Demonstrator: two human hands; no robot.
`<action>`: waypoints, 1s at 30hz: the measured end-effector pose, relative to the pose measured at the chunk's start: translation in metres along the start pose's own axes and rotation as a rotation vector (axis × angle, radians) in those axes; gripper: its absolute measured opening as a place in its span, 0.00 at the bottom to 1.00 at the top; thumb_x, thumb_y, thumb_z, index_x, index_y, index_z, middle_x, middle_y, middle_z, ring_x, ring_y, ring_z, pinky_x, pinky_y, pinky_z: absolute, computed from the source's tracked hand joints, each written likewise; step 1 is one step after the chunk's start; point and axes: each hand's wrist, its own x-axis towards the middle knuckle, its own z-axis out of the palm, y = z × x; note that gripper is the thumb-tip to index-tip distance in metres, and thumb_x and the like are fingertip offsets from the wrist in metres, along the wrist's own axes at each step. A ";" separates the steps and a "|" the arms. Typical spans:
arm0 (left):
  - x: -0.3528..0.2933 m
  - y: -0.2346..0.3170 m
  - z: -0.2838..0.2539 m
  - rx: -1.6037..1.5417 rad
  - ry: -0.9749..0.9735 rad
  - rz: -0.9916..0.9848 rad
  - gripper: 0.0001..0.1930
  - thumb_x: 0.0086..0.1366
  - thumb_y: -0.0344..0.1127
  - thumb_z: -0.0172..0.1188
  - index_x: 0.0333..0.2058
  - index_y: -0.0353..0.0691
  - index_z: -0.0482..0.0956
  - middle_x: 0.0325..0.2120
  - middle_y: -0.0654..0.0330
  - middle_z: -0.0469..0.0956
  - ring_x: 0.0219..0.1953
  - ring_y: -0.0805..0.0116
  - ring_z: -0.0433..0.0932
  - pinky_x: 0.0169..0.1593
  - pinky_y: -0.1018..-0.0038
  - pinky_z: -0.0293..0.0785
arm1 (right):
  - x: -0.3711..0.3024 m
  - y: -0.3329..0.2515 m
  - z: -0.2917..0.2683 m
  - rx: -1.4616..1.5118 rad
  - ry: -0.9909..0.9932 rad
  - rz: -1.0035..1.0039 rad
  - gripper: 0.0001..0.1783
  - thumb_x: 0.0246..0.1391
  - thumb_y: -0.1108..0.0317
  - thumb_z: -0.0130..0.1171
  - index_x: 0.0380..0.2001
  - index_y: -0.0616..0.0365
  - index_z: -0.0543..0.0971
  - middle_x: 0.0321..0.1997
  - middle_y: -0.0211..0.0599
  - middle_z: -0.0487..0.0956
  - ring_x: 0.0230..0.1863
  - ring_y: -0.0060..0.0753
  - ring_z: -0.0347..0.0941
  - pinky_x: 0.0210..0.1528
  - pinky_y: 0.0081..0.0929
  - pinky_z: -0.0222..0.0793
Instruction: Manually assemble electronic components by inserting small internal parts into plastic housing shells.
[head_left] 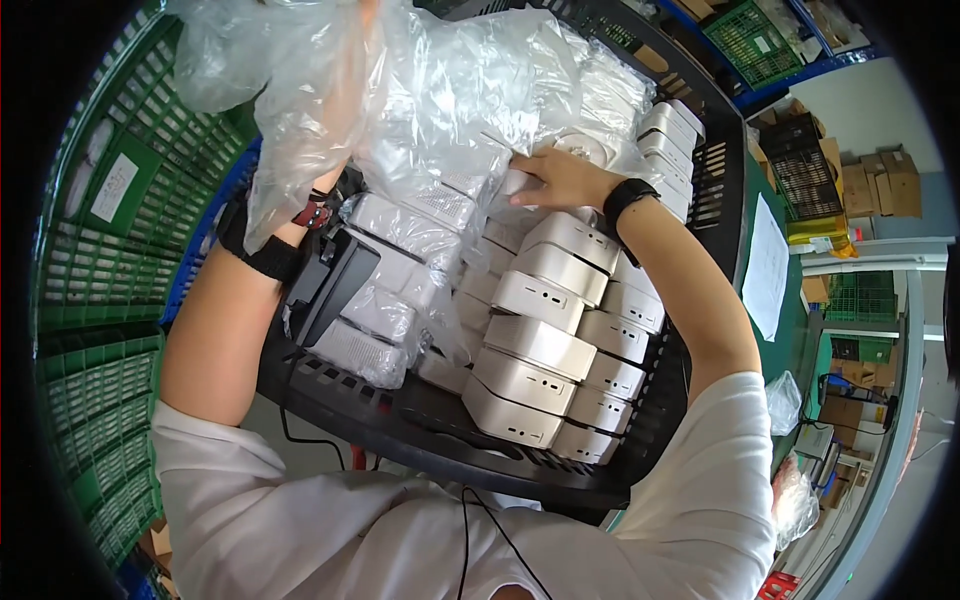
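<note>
Filling the middle of the view, a large black crate (560, 483) stands in front of the person, with green crates (95, 255) beside it at the left. Across the far part of the black crate spreads a loose heap of clear plastic bags (450, 80), wrinkled and shiny; these look light, limp and slippery, best pinched by a gathered fold or an edge. Nearer the person, bare white boxes (540, 345) with rounded corners and small ports lie packed in rows inside the crate, while bagged boxes (405, 235) lie to their left. The casings look stiff and smooth, probably light enough for one hand but easy to scuff, so the flat sides, clear of the ports, seem the surest hold; on a wrapped one the film may slide under the fingers. The left hand (343, 125) is behind clear film at the upper left, and how far its fingers are closed cannot be told. The right hand (570, 180) lies low over the boxes at the edge of the plastic, thumb and forefinger parted; whether it grips anything there is unclear. A black wristband (630, 195) circles that wrist, and a round white part (582, 148) sits just beyond the knuckles.
</note>
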 end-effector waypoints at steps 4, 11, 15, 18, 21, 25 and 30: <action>0.002 -0.007 0.008 0.068 -0.030 0.044 0.23 0.62 0.34 0.45 0.55 0.35 0.59 0.52 0.57 0.63 0.52 0.68 0.64 0.55 0.73 0.60 | -0.007 0.011 0.006 0.129 0.014 -0.021 0.31 0.43 0.51 0.59 0.47 0.60 0.68 0.46 0.46 0.69 0.49 0.44 0.65 0.51 0.32 0.60; -0.005 -0.031 0.006 0.156 -0.108 0.136 0.24 0.61 0.32 0.46 0.55 0.35 0.59 0.53 0.56 0.63 0.54 0.68 0.63 0.56 0.74 0.59 | -0.009 0.009 -0.004 0.310 -0.164 0.061 0.28 0.43 0.52 0.58 0.49 0.44 0.68 0.41 0.46 0.71 0.50 0.48 0.64 0.50 0.32 0.59; -0.019 -0.024 -0.027 0.201 -0.153 0.195 0.24 0.60 0.32 0.47 0.55 0.35 0.59 0.54 0.56 0.62 0.55 0.68 0.63 0.56 0.74 0.58 | -0.008 0.011 0.000 0.371 -0.129 -0.054 0.23 0.46 0.52 0.55 0.47 0.40 0.70 0.39 0.43 0.73 0.48 0.47 0.65 0.52 0.36 0.57; 0.002 -0.036 0.027 0.231 -0.183 0.250 0.24 0.60 0.31 0.48 0.55 0.34 0.59 0.55 0.56 0.62 0.55 0.67 0.63 0.57 0.74 0.58 | -0.013 0.004 0.007 -0.023 -0.051 0.087 0.18 0.49 0.51 0.51 0.43 0.42 0.73 0.37 0.41 0.75 0.44 0.44 0.68 0.53 0.39 0.54; 0.006 -0.037 0.029 0.269 -0.212 0.309 0.25 0.59 0.30 0.48 0.56 0.34 0.59 0.55 0.55 0.62 0.56 0.67 0.62 0.57 0.74 0.58 | 0.004 -0.016 -0.003 0.113 -0.228 0.261 0.17 0.50 0.52 0.49 0.40 0.46 0.74 0.38 0.43 0.75 0.41 0.43 0.69 0.52 0.41 0.53; 0.006 -0.022 0.039 0.155 -0.160 0.299 0.25 0.56 0.28 0.50 0.54 0.35 0.61 0.53 0.56 0.65 0.53 0.66 0.65 0.55 0.73 0.60 | 0.004 -0.013 -0.003 0.092 -0.247 0.274 0.15 0.52 0.56 0.46 0.37 0.50 0.75 0.38 0.46 0.75 0.38 0.45 0.69 0.49 0.41 0.55; 0.009 -0.012 0.043 0.008 -0.078 0.287 0.27 0.51 0.26 0.53 0.53 0.36 0.64 0.50 0.57 0.69 0.48 0.64 0.70 0.51 0.73 0.64 | -0.006 -0.004 0.006 -0.106 -0.032 0.109 0.11 0.54 0.65 0.42 0.33 0.56 0.74 0.36 0.48 0.74 0.37 0.48 0.68 0.43 0.39 0.59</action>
